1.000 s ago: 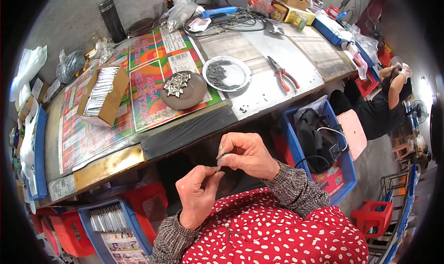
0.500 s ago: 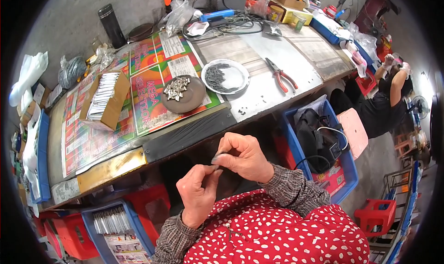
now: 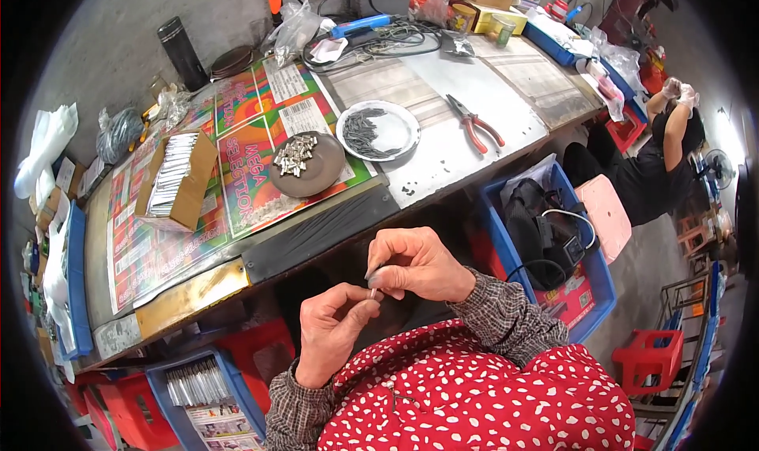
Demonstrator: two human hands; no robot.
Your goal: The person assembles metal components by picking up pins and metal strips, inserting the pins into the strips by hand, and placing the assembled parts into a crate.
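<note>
My left hand [image 3: 336,324] is closed in a pinch. A small, pale metallic piece [image 3: 373,294] shows between its thumb and forefinger. My right hand [image 3: 419,265] pinches too, its fingertips just above those of the left. What it holds is too small and covered to make out. Beyond my hands, on the bench, a dark round dish [image 3: 326,178] bears a heap of short silvery metal pieces [image 3: 296,155]. Next to it a white plate [image 3: 408,119] holds many thin dark grey strips [image 3: 364,133]. Red-handled pliers [image 3: 477,127] lie to the right of the plate.
A cardboard box [image 3: 195,184] of slim silvery packets stands on the bench's left. Blue crates flank me below the edge, one with silvery items [image 3: 196,381], one with a black bag [image 3: 531,222]. Another person [image 3: 664,158] sits at the far right. Cables [image 3: 395,44] lie at the back.
My hands remain pinched together at nearly the same spot. The left fingers have shifted slightly, and the pale metallic piece now shows between them. The view has moved a little.
</note>
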